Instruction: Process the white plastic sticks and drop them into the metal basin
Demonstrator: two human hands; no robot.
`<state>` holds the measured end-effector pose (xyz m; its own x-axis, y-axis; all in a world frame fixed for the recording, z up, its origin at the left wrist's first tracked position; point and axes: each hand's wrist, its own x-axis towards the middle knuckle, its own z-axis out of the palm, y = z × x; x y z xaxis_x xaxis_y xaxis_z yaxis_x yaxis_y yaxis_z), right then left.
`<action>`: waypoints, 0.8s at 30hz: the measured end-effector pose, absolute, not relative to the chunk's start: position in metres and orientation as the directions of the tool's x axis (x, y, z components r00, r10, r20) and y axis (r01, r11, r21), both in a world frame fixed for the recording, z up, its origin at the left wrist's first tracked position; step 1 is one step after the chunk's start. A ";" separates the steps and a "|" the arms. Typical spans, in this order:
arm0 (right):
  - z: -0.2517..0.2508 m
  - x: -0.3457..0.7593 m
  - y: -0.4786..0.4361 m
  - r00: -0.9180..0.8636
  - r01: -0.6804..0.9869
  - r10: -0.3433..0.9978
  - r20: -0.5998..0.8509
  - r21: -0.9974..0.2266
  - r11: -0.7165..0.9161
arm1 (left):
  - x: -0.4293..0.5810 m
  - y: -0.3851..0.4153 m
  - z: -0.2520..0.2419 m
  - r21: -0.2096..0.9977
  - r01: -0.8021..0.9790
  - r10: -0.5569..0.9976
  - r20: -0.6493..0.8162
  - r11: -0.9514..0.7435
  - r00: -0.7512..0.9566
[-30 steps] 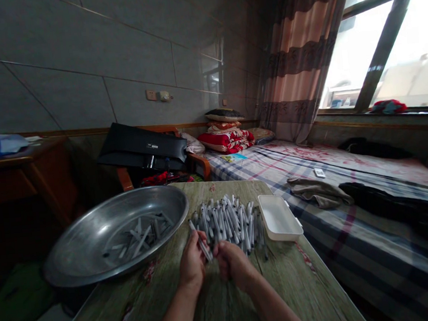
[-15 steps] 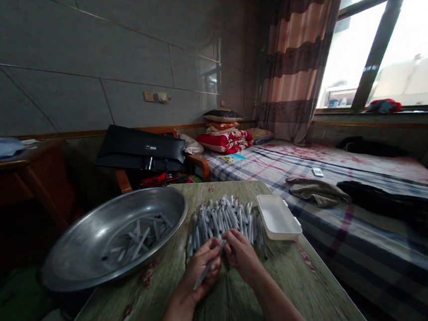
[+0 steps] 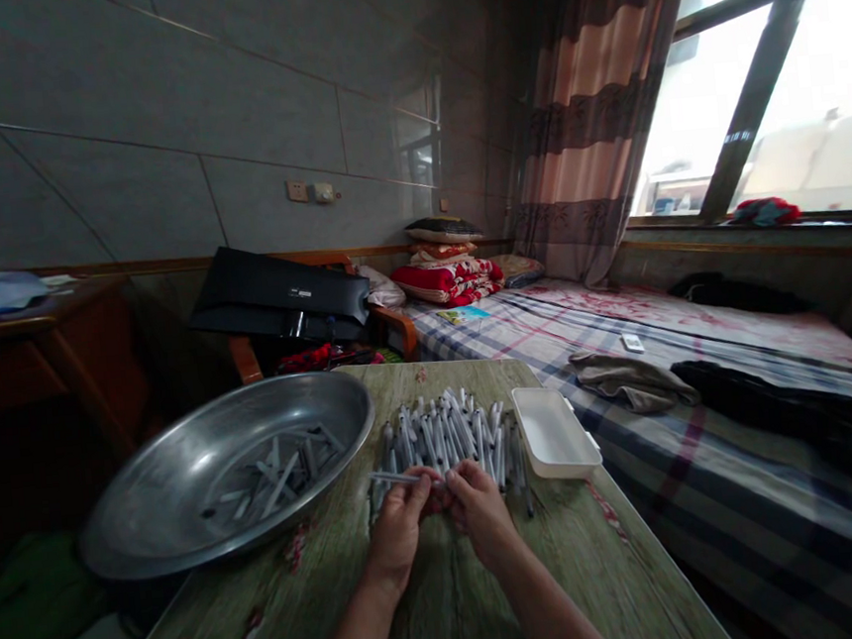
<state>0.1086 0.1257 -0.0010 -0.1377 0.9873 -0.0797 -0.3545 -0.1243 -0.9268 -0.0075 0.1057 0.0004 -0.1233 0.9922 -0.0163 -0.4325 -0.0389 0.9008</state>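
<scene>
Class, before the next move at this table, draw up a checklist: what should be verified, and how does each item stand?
1. Left hand grips a slim tube: ok, its visible end points left.
2. Right hand holds something: cannot tell, its fingertips are too close to the left's.
3. Pile of tubes near the hands: ok, just beyond them.
4. White box upright and uncovered: ok, right of the pile.
5. Metal basin wholly over the table: not ok, its left side passes the edge.
</scene>
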 end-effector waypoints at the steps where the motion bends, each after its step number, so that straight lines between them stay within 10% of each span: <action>1: -0.002 0.108 0.125 -0.134 -0.334 0.988 -0.074 -0.935 -0.115 | -0.008 0.107 0.000 0.893 -0.447 0.988 -0.015 -0.055 -0.152; 8: -0.011 0.108 0.127 -0.190 -0.078 0.981 0.028 -0.997 0.013 | -0.012 0.109 0.006 0.897 -0.435 0.967 -0.031 -0.085 -0.253; 18: -0.001 0.108 0.120 -0.307 -0.341 0.951 -0.041 -0.928 -0.150 | -0.015 0.115 -0.007 0.907 -0.403 0.964 0.009 -0.120 -0.267; 24: -0.005 0.107 0.120 -0.287 -0.187 0.955 -0.076 -0.973 -0.134 | -0.015 0.112 -0.002 0.933 -0.338 0.955 0.023 -0.127 -0.296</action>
<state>0.1073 0.1201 -0.0048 -0.2868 0.9550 -0.0758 -0.1874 -0.1336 -0.9732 -0.0153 0.1120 -0.0022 -0.2960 0.9549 0.0226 -0.3376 -0.1267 0.9327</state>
